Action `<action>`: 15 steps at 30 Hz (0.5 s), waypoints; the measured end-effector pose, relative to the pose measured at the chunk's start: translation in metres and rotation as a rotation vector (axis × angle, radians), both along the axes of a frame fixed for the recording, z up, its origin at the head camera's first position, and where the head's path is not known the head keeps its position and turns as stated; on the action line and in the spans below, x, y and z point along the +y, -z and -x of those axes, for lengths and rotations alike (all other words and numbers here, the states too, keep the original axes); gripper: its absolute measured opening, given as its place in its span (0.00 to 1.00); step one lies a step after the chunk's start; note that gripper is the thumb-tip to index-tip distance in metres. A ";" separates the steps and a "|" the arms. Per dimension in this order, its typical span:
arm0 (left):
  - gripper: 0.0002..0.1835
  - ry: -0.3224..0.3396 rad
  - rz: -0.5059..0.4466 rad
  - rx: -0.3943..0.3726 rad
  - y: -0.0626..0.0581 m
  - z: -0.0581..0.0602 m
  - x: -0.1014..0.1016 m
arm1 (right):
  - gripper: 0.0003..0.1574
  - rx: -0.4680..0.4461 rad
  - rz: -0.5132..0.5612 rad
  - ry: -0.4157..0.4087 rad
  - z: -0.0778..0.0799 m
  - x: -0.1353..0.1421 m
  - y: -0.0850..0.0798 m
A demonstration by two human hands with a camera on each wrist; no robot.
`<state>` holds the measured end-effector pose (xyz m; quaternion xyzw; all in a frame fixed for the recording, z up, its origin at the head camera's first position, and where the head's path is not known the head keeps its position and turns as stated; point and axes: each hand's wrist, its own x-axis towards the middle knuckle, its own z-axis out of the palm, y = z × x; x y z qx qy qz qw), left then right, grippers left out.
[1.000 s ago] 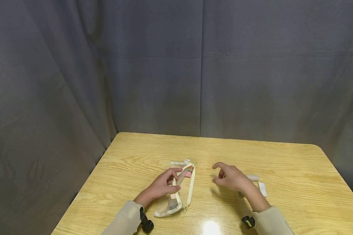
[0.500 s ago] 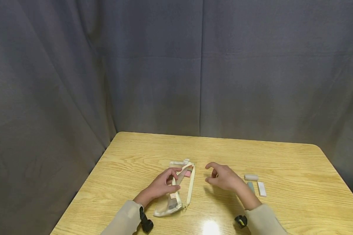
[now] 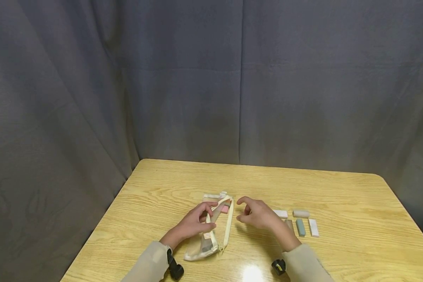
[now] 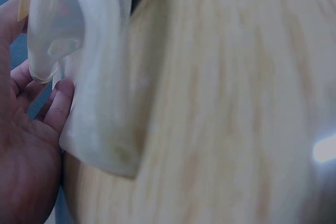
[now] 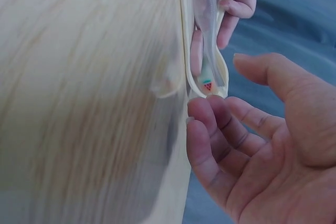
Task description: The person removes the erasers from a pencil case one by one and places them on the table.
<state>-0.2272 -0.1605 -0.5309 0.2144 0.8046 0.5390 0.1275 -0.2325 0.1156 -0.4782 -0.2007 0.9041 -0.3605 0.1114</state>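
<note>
A see-through mesh zip pouch [image 3: 229, 227] with pale yellow edging lies on the wooden table, its mouth spread. My left hand [image 3: 195, 221] grips the near-left rim of that mouth, some fingers inside and some outside. A pink block [image 3: 225, 209] shows inside the pouch, and a dark piece [image 3: 207, 248] shows through the mesh near its lower end. In the right wrist view, a small watermelon print [image 5: 208, 86] appears at the pouch end. My right hand [image 3: 255, 213] hovers just right of the mouth, fingers bent, thumb apart, holding nothing.
Right of my right forearm lie several small eraser-like pieces: a white block [image 3: 280, 214], a grey roll [image 3: 301, 214], a teal block [image 3: 300, 227], a brown block [image 3: 289, 225] and another white block [image 3: 313, 228]. A dark curtain [image 3: 183, 98] hangs behind the table.
My right hand has moved left toward the pouch, uncovering more of the small blocks behind the forearm. My left hand and the pouch have stayed in place.
</note>
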 end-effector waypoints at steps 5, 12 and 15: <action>0.13 0.001 -0.002 0.001 0.001 0.001 0.000 | 0.27 0.003 -0.001 0.006 0.003 -0.009 0.004; 0.13 0.013 -0.024 0.006 0.001 -0.001 -0.001 | 0.28 0.012 -0.009 -0.018 0.007 -0.019 0.010; 0.13 0.013 -0.019 0.008 0.000 0.000 -0.001 | 0.27 0.003 -0.004 -0.014 0.008 -0.023 0.011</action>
